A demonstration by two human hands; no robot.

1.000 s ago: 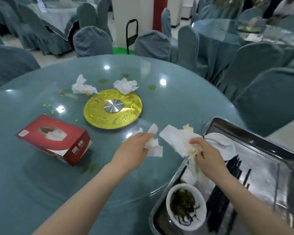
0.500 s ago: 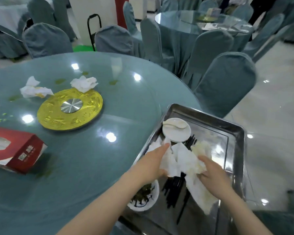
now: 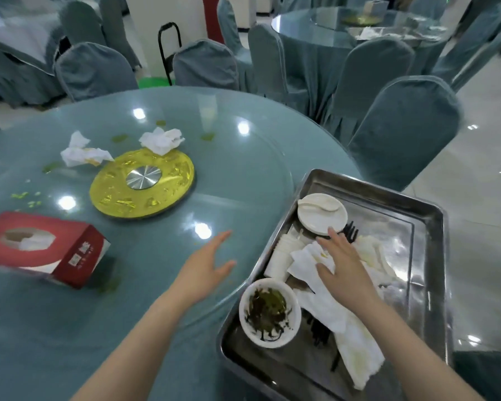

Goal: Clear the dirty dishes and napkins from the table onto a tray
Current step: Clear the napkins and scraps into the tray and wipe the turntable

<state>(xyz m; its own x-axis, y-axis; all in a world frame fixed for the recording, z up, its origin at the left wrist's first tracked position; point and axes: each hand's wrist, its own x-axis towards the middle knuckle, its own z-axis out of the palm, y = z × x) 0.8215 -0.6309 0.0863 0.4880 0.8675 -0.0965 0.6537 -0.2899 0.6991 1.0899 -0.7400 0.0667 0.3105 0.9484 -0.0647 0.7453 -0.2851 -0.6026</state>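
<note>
Red cardboard tissue box (image 3: pixel 45 248) lies at the left edge on the round glass-topped table (image 3: pixel 243 175). Two crumpled white napkins (image 3: pixel 83 151) (image 3: pixel 162 140) sit upper left, beside the gold turntable hub (image 3: pixel 142 183). At centre, the left hand (image 3: pixel 206 270) hovers with fingers spread, holding nothing. Lower right, the right hand (image 3: pixel 344 267) presses flat on white napkins (image 3: pixel 310 256) in the steel tray (image 3: pixel 434 256).

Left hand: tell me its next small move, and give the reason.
Probably a reach forward to the crumpled napkin at the far edge of the gold disc. The left hand is open and holds nothing above the table, while the right hand presses napkins into the tray.
</note>
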